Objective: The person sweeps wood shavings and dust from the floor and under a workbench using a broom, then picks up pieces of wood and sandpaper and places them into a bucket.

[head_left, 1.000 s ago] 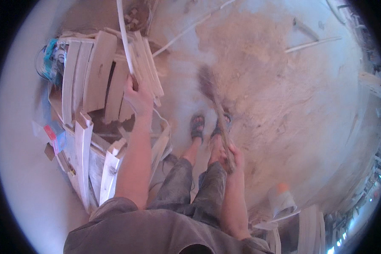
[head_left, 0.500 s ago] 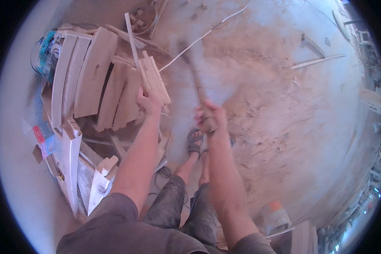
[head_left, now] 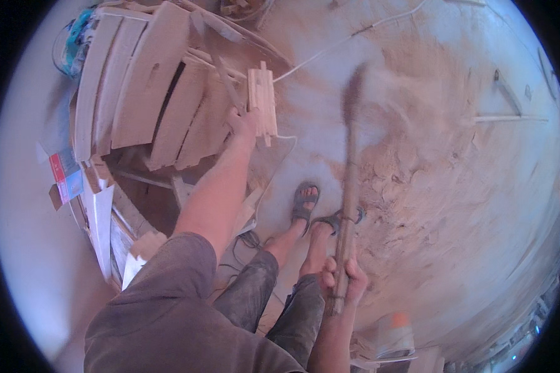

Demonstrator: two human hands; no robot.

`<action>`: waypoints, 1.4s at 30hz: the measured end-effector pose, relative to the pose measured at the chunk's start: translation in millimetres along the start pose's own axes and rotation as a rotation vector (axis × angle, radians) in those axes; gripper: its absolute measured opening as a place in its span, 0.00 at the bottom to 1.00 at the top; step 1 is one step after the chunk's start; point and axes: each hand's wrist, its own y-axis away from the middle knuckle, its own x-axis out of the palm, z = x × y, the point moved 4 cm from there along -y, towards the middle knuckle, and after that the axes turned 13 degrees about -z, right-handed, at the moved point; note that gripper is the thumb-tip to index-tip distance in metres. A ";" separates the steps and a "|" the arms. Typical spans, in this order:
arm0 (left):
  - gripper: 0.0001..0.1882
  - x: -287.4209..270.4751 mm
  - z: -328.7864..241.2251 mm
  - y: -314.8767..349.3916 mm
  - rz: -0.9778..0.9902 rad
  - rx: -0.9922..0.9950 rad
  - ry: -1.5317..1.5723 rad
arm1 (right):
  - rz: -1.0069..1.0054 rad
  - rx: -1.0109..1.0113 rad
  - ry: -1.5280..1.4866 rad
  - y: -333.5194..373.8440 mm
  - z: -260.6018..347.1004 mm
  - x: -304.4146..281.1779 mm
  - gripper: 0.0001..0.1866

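Note:
My left hand (head_left: 244,123) is closed at the lower end of a short bundle of pale, grooved wood pieces (head_left: 262,102). A long thin wooden strip (head_left: 216,59) slants up and left from the same hand; whether the fingers hold it too is unclear. My right hand (head_left: 345,280) is wrapped round the lower part of a broom (head_left: 350,186) with a thick wooden handle. Its dark head, blurred by motion, is above the dusty floor beyond my feet. A haze of dust hangs beside the head.
Curved wooden boards (head_left: 149,81) are stacked at the left, with a teal power tool (head_left: 76,46) at their far corner. A red and blue box (head_left: 65,174) lies nearer. Sawdust (head_left: 417,205) covers the floor at right. A white cable (head_left: 354,32) crosses the far floor; a bucket (head_left: 395,336) stands near right.
My right hand has come back toward my body, and the broom has moved right and now points away from me. My left hand has shifted right and slightly farther with the wood pieces.

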 end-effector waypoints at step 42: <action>0.06 -113.7 -97.6 321.6 0.652 -0.503 -0.232 | -0.295 -0.043 -0.052 83.6 33.3 -142.3 0.37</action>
